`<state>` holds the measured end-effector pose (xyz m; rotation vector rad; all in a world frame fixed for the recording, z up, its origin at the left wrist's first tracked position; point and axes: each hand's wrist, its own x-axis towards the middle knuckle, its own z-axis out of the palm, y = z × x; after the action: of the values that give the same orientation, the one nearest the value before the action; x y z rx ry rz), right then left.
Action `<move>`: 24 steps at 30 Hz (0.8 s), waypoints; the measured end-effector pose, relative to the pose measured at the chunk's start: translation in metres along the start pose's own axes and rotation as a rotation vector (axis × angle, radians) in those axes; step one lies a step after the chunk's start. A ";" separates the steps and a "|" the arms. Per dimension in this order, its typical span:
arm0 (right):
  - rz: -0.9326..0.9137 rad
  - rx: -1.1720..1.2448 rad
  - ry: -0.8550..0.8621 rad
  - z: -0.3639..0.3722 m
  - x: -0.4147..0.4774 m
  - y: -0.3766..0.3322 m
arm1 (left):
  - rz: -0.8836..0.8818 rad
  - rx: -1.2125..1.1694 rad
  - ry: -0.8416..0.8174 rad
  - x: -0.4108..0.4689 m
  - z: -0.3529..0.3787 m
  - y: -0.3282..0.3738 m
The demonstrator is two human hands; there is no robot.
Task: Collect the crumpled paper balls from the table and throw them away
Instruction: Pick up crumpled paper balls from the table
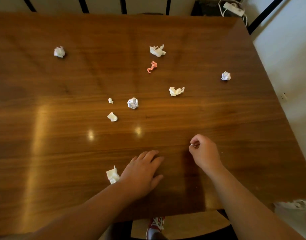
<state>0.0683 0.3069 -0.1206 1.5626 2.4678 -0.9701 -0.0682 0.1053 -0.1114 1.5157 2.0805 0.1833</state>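
Your left hand [141,172] is lying flat on the surface [62,135], grip spread, a ball [112,175] just left of it, your right hand [205,151] right of it pinching a scrap [192,144], more balls [132,103] lying beyond it.

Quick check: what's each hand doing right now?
Left hand: open, flat on the table, holding nothing.
Right hand: pinching a tiny white scrap.
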 end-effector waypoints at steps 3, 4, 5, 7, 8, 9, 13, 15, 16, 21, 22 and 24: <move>-0.042 0.137 -0.052 0.020 -0.001 -0.041 | -0.114 -0.105 0.085 -0.018 -0.023 -0.035; -0.061 0.175 -0.082 0.026 -0.002 -0.057 | -0.154 -0.122 0.127 -0.025 -0.029 -0.049; -0.083 0.202 -0.109 0.033 -0.002 -0.074 | -0.194 -0.129 0.176 -0.032 -0.035 -0.064; -0.134 0.232 -0.139 0.047 0.000 -0.108 | -0.288 -0.120 0.256 -0.046 -0.041 -0.094; -0.156 0.235 -0.145 0.053 0.002 -0.126 | -0.342 -0.106 0.273 -0.052 -0.043 -0.109; -0.175 0.230 -0.150 0.060 0.005 -0.143 | -0.393 -0.086 0.276 -0.057 -0.043 -0.124; -0.251 0.235 -0.144 0.080 0.025 -0.205 | -0.497 0.001 0.259 -0.073 -0.040 -0.172; -0.266 0.225 -0.138 0.088 0.038 -0.231 | -0.480 0.037 0.259 -0.079 -0.036 -0.186; -0.272 0.212 -0.134 0.092 0.045 -0.241 | -0.460 0.058 0.263 -0.082 -0.034 -0.191; -0.253 0.079 -0.123 0.107 0.077 -0.277 | -0.413 0.065 0.282 -0.089 -0.022 -0.201; -0.250 0.048 -0.125 0.110 0.081 -0.280 | -0.407 0.060 0.288 -0.090 -0.020 -0.202; -0.259 0.004 -0.140 0.115 0.088 -0.284 | -0.397 0.046 0.298 -0.090 -0.018 -0.203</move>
<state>-0.2420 0.2336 -0.1111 1.1509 2.6115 -1.0774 -0.2282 -0.0453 -0.1496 1.1205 2.5908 0.2215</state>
